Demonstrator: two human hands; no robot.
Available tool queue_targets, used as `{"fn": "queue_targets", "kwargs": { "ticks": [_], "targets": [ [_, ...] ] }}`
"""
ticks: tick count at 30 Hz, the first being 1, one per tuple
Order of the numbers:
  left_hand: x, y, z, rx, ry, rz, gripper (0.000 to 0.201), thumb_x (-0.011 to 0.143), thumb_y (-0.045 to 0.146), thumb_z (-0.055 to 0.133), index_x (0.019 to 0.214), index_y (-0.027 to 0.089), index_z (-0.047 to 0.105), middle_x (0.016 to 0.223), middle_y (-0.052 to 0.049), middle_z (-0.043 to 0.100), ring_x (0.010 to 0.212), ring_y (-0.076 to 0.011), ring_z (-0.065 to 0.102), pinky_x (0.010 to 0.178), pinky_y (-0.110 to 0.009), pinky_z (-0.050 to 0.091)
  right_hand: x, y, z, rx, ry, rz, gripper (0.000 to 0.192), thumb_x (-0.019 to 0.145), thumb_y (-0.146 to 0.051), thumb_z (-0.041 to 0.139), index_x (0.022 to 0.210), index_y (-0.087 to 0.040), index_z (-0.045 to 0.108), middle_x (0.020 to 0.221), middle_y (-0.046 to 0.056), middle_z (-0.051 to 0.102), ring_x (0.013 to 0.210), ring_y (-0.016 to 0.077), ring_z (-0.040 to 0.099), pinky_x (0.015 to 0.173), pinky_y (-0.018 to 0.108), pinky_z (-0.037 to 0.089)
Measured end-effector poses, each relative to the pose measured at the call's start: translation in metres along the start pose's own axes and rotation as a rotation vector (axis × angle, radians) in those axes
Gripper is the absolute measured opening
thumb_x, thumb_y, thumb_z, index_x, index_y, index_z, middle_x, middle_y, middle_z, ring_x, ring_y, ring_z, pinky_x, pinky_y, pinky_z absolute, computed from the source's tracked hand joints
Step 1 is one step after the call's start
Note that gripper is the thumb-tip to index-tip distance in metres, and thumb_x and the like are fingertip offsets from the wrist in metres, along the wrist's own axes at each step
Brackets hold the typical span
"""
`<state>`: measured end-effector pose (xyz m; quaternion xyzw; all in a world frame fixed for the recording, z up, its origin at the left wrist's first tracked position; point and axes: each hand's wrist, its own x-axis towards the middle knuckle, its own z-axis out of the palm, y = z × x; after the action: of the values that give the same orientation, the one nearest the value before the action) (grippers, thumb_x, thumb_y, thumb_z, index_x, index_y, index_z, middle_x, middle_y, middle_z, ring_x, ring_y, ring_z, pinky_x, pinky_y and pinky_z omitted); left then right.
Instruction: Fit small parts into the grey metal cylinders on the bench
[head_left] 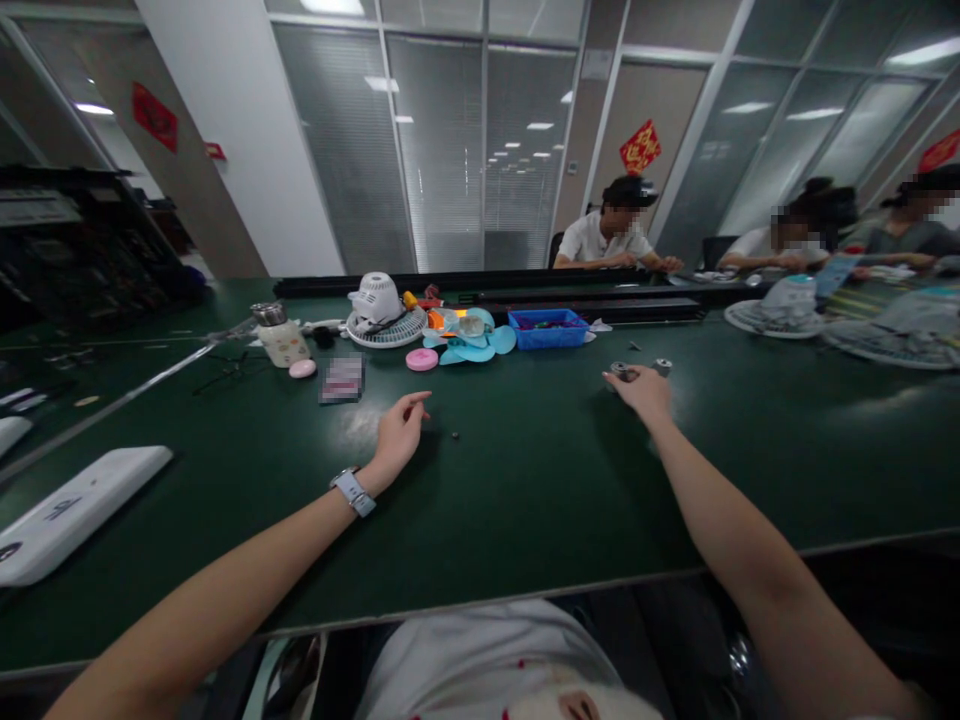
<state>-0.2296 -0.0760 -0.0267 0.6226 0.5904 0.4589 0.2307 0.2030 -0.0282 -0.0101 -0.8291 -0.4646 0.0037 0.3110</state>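
Note:
My left hand (400,432), with a watch on the wrist, rests on the dark green table (525,500), its fingers loosely pinched together; whether they hold anything I cannot tell. A tiny dark piece (455,435) lies just to its right. My right hand (640,390) reaches forward and closes on a small grey metal part (621,371). A second small metal part (662,366) sits just beyond that hand.
Farther back lie a white fan grille (386,328), a white motor housing (376,295), light blue fan blades (469,345), a blue bin (548,328), pink discs (421,359) and a cup (283,340). A white flat device (71,510) lies at left. Three people sit across at right.

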Motion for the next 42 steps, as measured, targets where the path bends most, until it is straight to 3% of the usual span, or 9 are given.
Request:
{"fn": "queue_targets", "kwargs": {
  "ticks": [4,8,12,15,18,23,30,35,42],
  "targets": [
    [-0.001,0.0,0.001,-0.046,0.019,-0.035,0.038,0.087,0.029,0.042,0.111,0.016,0.068,0.08,-0.004,0.066,0.067,-0.0164,0.06,0.063,-0.027,0.045,-0.008,-0.007,-0.006,-0.034,0.021,0.038,0.068,0.076,-0.053,0.071,0.13,-0.014,0.059,0.126,0.02,0.063,0.115,0.0354,0.059,0.092,0.047,0.047],
    [-0.002,0.003,0.003,-0.09,0.019,-0.03,0.035,0.084,0.025,0.041,0.103,0.016,0.069,0.079,-0.004,0.065,0.067,-0.0158,0.059,0.062,-0.026,0.045,-0.059,-0.055,-0.001,-0.049,0.279,-0.38,0.075,0.085,-0.044,0.064,0.147,-0.011,0.038,0.152,0.024,0.037,0.139,0.0353,0.034,0.112,0.052,0.025],
    [-0.002,0.002,0.004,-0.095,0.027,-0.01,0.032,0.08,0.021,0.038,0.088,0.017,0.069,0.076,-0.003,0.064,0.066,-0.0159,0.058,0.062,-0.026,0.045,-0.139,-0.113,0.024,0.099,-0.184,-1.032,0.048,0.096,-0.041,0.05,0.141,-0.025,0.051,0.154,0.009,0.04,0.143,0.0257,0.033,0.113,0.047,0.029],
    [-0.003,0.001,0.003,-0.086,0.017,0.029,0.031,0.079,0.02,0.038,0.083,0.017,0.069,0.076,-0.003,0.065,0.067,-0.0162,0.058,0.064,-0.027,0.045,-0.18,-0.138,0.044,0.21,-0.482,-1.206,0.036,0.097,-0.034,0.05,0.131,-0.028,0.062,0.143,0.005,0.054,0.138,0.0224,0.043,0.111,0.043,0.036],
    [-0.004,0.001,0.003,-0.086,-0.003,0.048,0.031,0.079,0.021,0.038,0.082,0.018,0.069,0.079,-0.003,0.067,0.069,-0.0163,0.058,0.065,-0.027,0.046,-0.191,-0.145,0.054,0.317,-0.53,-1.177,0.027,0.095,-0.024,0.054,0.116,-0.027,0.072,0.122,0.004,0.069,0.121,0.0206,0.06,0.105,0.039,0.042],
    [-0.004,0.002,0.003,-0.071,-0.014,0.043,0.031,0.08,0.021,0.038,0.082,0.018,0.069,0.081,-0.003,0.067,0.067,-0.0156,0.058,0.064,-0.026,0.046,-0.165,-0.136,0.039,0.231,-0.351,-1.138,0.022,0.095,-0.028,0.056,0.105,-0.026,0.076,0.113,0.003,0.073,0.107,0.0227,0.066,0.095,0.038,0.045],
    [-0.004,0.0,0.004,-0.073,-0.024,0.053,0.032,0.081,0.021,0.038,0.083,0.017,0.07,0.083,-0.004,0.067,0.067,-0.0148,0.058,0.061,-0.024,0.045,-0.046,-0.059,-0.022,-0.079,0.155,-0.541,0.038,0.098,-0.029,0.042,0.114,-0.012,0.072,0.114,0.019,0.07,0.103,0.0321,0.063,0.09,0.043,0.042],
    [-0.005,0.001,0.004,-0.082,-0.034,0.032,0.031,0.079,0.02,0.039,0.082,0.017,0.069,0.082,-0.004,0.066,0.064,-0.014,0.057,0.06,-0.024,0.045,-0.01,-0.016,-0.031,-0.26,0.116,-0.178,0.034,0.095,-0.033,0.048,0.113,-0.021,0.073,0.104,0.017,0.072,0.095,0.0301,0.065,0.078,0.038,0.046],
    [-0.006,0.005,0.002,-0.083,-0.043,0.03,0.031,0.078,0.022,0.039,0.082,0.017,0.069,0.083,-0.004,0.066,0.064,-0.0142,0.057,0.06,-0.024,0.045,-0.013,-0.018,-0.026,-0.224,0.139,-0.17,0.036,0.095,-0.037,0.046,0.115,-0.024,0.073,0.102,0.015,0.072,0.092,0.0284,0.065,0.075,0.036,0.046]
  ]
}}
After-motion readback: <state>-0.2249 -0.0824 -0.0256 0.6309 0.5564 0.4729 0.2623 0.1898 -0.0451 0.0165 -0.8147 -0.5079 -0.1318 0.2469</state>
